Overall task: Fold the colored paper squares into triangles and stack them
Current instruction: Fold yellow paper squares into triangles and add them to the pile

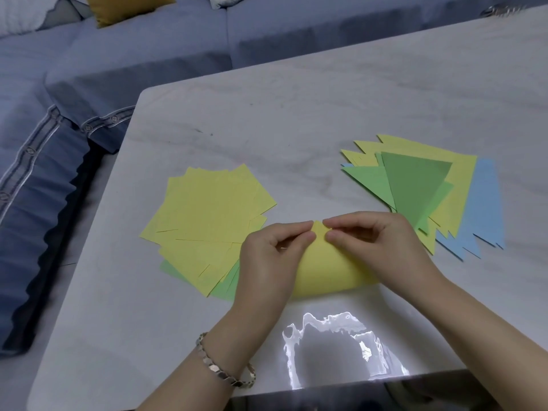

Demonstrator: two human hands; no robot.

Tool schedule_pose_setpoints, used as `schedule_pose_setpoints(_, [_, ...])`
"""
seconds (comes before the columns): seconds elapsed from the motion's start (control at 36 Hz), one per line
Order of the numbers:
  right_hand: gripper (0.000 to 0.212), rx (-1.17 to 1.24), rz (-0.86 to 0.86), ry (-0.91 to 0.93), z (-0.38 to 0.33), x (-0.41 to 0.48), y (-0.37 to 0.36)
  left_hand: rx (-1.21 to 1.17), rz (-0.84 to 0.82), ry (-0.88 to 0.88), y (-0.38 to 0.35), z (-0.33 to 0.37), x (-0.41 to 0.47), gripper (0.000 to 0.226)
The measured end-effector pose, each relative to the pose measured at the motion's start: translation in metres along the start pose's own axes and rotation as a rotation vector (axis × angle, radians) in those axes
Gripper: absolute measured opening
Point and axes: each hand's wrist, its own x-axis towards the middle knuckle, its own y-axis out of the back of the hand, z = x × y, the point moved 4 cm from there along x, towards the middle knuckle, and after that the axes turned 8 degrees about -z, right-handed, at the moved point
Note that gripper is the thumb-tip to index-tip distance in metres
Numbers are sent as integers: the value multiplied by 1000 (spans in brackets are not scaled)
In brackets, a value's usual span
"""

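A yellow paper square (324, 272) lies bent over on itself near the table's front, its near side a rounded, uncreased bulge. My left hand (268, 259) and my right hand (373, 244) pinch its two corners together at the top, fingertips almost touching. To the left lies a fanned pile of flat yellow squares (207, 212) with green ones (225, 287) showing underneath. At the right sits a stack of folded triangles (415, 188): green on top, yellow below, blue (483, 203) at the bottom.
The papers rest on a pale marble table (267, 120) with a bright light reflection (332, 345) at its front edge. A blue sofa (74, 84) with a mustard cushion (124, 7) runs along the left and back.
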Motion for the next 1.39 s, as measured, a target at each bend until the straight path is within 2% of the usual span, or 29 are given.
schedule_pose_setpoints(0.19, [18,-109,-36,-11,-2,8,-2,140,-62,-132,-6,2,-2,20])
schedule_pose_setpoints(0.31, [17,-275,-76,-4,-5,17,0,202,-58,-189,-6,0,1,20])
schedule_pose_setpoints(0.44, [4,-497,-137,-10,-6,29,1,256,-41,-209,-9,-3,9,19])
schedule_pose_setpoints(0.56, [10,-556,-147,-28,-11,36,3,285,-7,-236,-10,-5,14,17])
schedule_pose_setpoints(0.61, [18,-558,-153,-52,-10,40,4,301,1,-233,-10,-6,17,16])
schedule_pose_setpoints(0.69, [11,-571,-191,-78,0,47,2,357,-14,-218,-11,-12,21,14])
schedule_pose_setpoints(0.83, [8,-687,-165,-103,29,59,-2,445,-71,-74,-9,-39,24,23])
schedule_pose_setpoints(0.92, [10,-700,-170,-110,43,62,-8,567,-107,-67,-13,-51,19,30])
schedule_pose_setpoints(0.97, [11,-715,-161,-93,48,60,-12,688,-96,-140,-18,-55,17,32])
schedule_pose_setpoints(1.03, [12,-730,-130,-55,52,58,-15,775,-69,-287,-23,-56,14,31])
schedule_pose_setpoints(1.08, [12,-752,-94,-11,54,55,-16,858,-207,-375,-33,-53,9,29])
schedule_pose_setpoints(1.17, [15,-783,-34,45,59,51,-19,795,-371,-484,-43,-57,-2,31])
schedule_pose_setpoints(1.22, [19,-782,5,84,62,49,-20,806,-414,-523,-46,-66,-9,51])
schedule_pose_setpoints(1.28, [18,-785,9,96,64,49,-21,868,-384,-597,-45,-74,-15,57])
schedule_pose_setpoints(1.39, [23,-784,23,114,65,49,-21,929,-301,-658,-33,-74,-20,46])
